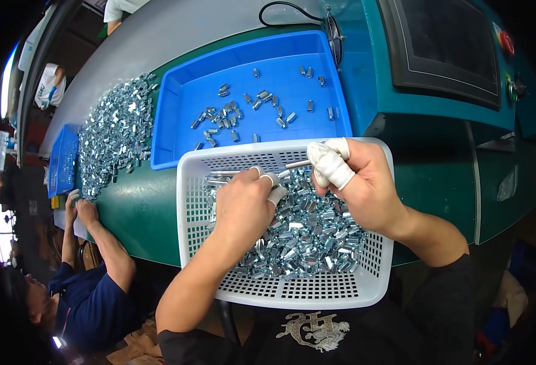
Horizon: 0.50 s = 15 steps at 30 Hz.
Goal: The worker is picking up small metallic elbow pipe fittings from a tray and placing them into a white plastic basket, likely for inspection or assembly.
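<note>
A white perforated plastic basket (185, 213) stands in front of me, holding a heap of shiny hexagonal metal standoffs (298, 243). My right hand (365, 182), with white finger cots, is closed in a pinch above the heap's far right. From its fingers a thin, shiny metal rod (298, 164) sticks out to the left. My left hand (243, 204) is curled over the heap's left side, white cots on its fingertips. Whatever lies between its fingers is hidden. Beyond its knuckles, slim bright metal pieces (222, 174) show near the far wall of the basket.
Behind the basket sits a blue tray (182, 91) with scattered standoffs. A large standoff pile (115, 131) covers the green table (137, 213) at left, beside a small blue basket (64, 164). A co-worker (91, 280) reaches there. A teal machine with a dark screen (444, 48) stands right.
</note>
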{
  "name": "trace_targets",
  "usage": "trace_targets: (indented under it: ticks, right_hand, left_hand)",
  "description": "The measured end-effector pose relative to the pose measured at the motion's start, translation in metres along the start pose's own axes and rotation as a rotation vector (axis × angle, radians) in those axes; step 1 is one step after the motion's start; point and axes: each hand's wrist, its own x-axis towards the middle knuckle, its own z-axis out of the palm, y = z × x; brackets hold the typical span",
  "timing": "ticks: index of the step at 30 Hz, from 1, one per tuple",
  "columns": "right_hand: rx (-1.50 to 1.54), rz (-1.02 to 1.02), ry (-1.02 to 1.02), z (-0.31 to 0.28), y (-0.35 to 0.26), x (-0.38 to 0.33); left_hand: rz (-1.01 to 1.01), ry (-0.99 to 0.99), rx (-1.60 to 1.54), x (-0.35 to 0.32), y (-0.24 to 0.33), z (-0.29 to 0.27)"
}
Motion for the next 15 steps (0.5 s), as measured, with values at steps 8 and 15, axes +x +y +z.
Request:
trace_targets:
  ticks: [8, 15]
  right_hand:
    - [-0.032, 0.089, -0.047, -0.001, -0.003, 0.000]
    - [-0.161, 0.125, -0.145, -0.006, 0.003, -0.001]
  left_hand:
    - [-0.076, 0.102, -0.949, -0.003, 0.008, -0.019]
    - [0.066, 0.233, -0.917, -0.004, 0.009, -0.019]
